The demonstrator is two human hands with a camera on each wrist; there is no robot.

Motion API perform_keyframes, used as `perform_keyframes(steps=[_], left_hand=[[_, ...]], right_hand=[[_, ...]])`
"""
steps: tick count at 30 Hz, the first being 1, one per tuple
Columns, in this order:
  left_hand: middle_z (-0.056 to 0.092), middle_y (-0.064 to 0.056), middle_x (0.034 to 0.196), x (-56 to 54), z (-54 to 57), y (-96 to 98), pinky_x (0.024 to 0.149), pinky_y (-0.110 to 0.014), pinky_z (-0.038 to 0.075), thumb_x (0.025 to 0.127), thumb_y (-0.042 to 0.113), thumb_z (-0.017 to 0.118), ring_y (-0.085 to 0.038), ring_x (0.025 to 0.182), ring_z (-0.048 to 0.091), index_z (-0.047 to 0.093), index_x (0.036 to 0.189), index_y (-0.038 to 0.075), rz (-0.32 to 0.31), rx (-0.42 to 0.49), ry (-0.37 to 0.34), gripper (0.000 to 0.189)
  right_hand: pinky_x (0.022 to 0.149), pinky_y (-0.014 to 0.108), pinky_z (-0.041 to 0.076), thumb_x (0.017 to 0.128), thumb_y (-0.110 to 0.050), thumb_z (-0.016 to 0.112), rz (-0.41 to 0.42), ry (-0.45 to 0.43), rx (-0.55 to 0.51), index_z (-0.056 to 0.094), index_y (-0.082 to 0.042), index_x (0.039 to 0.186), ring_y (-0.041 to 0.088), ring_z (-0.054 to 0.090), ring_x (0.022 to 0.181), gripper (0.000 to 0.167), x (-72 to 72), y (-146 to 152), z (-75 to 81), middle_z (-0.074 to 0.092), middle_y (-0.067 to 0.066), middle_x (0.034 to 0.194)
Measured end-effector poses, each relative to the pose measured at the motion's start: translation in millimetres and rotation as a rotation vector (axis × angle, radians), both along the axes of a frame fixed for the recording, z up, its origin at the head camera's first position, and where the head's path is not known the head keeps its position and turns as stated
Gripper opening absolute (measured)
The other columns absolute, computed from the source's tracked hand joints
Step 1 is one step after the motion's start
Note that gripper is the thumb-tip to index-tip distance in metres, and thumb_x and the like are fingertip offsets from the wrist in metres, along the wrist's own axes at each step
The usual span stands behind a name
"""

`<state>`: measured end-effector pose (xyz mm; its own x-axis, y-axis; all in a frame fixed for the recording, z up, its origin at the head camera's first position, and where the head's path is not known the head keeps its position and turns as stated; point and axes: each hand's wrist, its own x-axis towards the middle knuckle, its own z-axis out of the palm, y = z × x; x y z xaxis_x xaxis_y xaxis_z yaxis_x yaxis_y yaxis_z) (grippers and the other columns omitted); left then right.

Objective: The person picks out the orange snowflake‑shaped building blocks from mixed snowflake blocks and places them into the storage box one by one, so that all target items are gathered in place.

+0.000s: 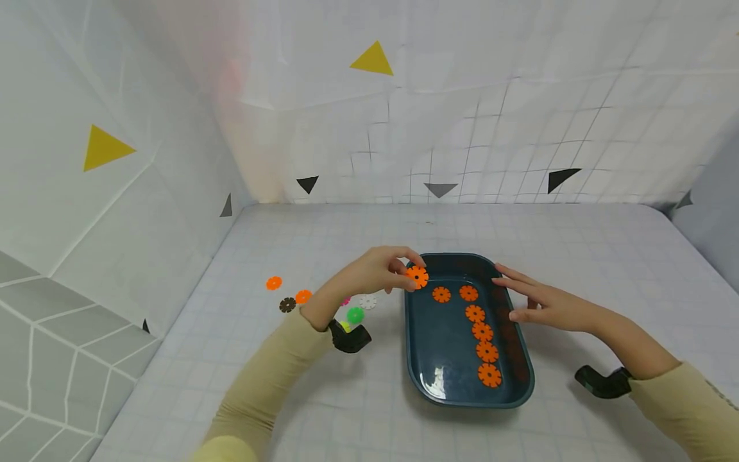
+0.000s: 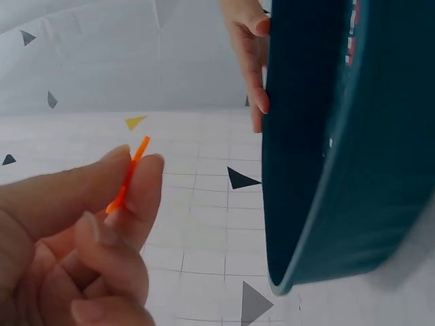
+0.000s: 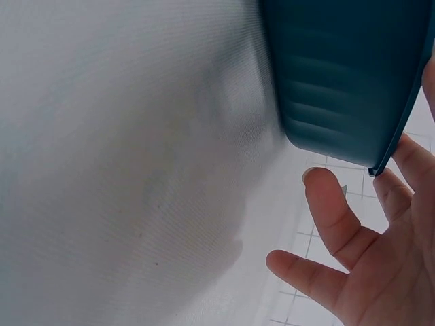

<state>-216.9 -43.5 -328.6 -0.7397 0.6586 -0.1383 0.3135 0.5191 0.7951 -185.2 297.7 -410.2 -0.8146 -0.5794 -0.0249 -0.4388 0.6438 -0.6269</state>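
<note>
My left hand [image 1: 369, 269] pinches an orange notched disc [image 1: 422, 278] between thumb and fingers, above the upper left rim of a dark teal tray [image 1: 433, 350]. In the left wrist view that disc [image 2: 130, 171] appears edge-on between the fingertips. Several similar orange discs [image 1: 487, 351] lie flat inside the tray, most in a column along its right side, with one to the left of the top. My right hand [image 1: 548, 307] rests its fingertips at the tray's right rim, fingers extended. From the right wrist, the hand [image 3: 387, 251] shows spread fingers beside the tray's outer wall [image 3: 340, 88].
Left of the tray, loose notched discs lie on the white table [image 1: 346, 398]: orange [image 1: 274, 283], dark brown [image 1: 287, 305], green [image 1: 355, 315] and white [image 1: 367, 301]. The left forearm partly covers others. White sheeting [image 1: 323, 141] rises behind the table.
</note>
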Motion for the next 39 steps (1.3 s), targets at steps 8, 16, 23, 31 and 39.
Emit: perform_keyframes(steps=[8, 16, 23, 31, 39], left_hand=[[0.067, -0.001, 0.087, -4.2, -1.1, 18.5, 0.055, -0.024, 0.045, 0.084, 0.017, 0.066, -0.028, 0.063, 0.053, 0.058, 0.117, 0.018, -0.029, 0.002, -0.016, 0.034], [0.067, -0.003, 0.091, -10.1, 2.4, 32.9, 0.067, -0.039, 0.05, 0.087, 0.012, 0.061, -0.022, 0.062, 0.053, 0.057, 0.122, 0.015, -0.098, 0.041, -0.024, 0.035], [0.066, -0.005, 0.093, -15.8, 3.0, 46.9, 0.063, -0.03, 0.049, 0.088, 0.013, 0.061, -0.025, 0.064, 0.054, 0.056, 0.124, 0.016, -0.125, 0.017, -0.044, 0.037], [0.066, 0.0, 0.086, -21.9, 2.2, 68.3, 0.06, -0.025, 0.048, 0.086, 0.014, 0.064, -0.019, 0.062, 0.055, 0.056, 0.12, 0.015, -0.095, -0.08, -0.059, 0.035], [0.065, 0.003, 0.08, -30.9, -5.8, 92.3, 0.061, -0.023, 0.049, 0.083, 0.012, 0.067, -0.018, 0.059, 0.056, 0.059, 0.115, 0.015, -0.08, -0.182, -0.041, 0.033]], right_hand=[[0.061, 0.021, 0.042, 0.088, -0.027, 0.06, -0.002, -0.006, -0.003, 0.033, -0.008, 0.141, 0.017, 0.043, 0.092, 0.062, 0.5, 0, 0.2, 0.012, 0.019, 0.151], [0.062, 0.022, 0.042, 0.088, -0.027, 0.059, -0.004, -0.024, -0.008, 0.033, -0.007, 0.14, 0.021, 0.04, 0.101, 0.062, 1.9, -2, 2.0, 0.012, 0.02, 0.15], [0.062, 0.023, 0.043, 0.088, -0.028, 0.059, -0.008, -0.028, 0.001, 0.033, -0.007, 0.141, 0.022, 0.041, 0.101, 0.062, 1.3, -2, 2.3, 0.012, 0.019, 0.151], [0.063, 0.023, 0.043, 0.088, -0.026, 0.059, 0.0, -0.026, -0.006, 0.033, -0.006, 0.141, 0.02, 0.039, 0.103, 0.062, 1.0, -2, 2.6, 0.012, 0.02, 0.15], [0.062, 0.023, 0.042, 0.088, -0.026, 0.059, 0.007, -0.023, -0.011, 0.033, -0.006, 0.14, 0.02, 0.041, 0.1, 0.061, 1.4, -2, 3.6, 0.013, 0.02, 0.15]])
